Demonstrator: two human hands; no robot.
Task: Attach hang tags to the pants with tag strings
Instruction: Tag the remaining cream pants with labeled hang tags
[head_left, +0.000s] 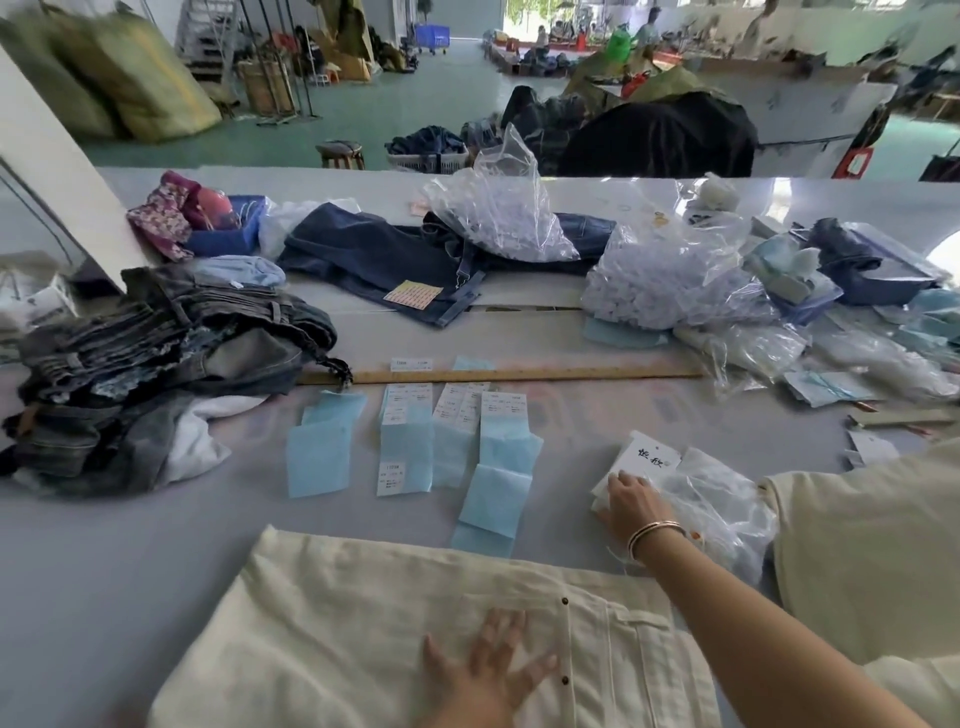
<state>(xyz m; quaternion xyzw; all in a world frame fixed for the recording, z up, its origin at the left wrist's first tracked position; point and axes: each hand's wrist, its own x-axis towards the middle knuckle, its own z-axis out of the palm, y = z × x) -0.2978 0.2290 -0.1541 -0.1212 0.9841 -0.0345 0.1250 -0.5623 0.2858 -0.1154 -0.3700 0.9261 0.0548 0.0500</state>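
- With our left hand (485, 670) we press flat, fingers spread and straight, on the cream cotton pants (363, 623) lying across the near edge of the grey worktable (130, 545).
- Our right hand (631, 501), a thin metal bangle (655, 535) on its wrist, reaches forward and rests on a small stack of white hang tags (647, 457); whether its fingers pinch a tag or only touch the stack, we cannot tell.
- Just beside those tags lies a crumpled clear plastic bag (722, 499).
- Between the pants and a long wooden ruler (519, 374) we see rows of pale blue paper labels (405, 447).
- A heap of washed grey-blue jeans (156, 353) sits to the left, and dark blue denim pants (374, 260) lie beyond the ruler.
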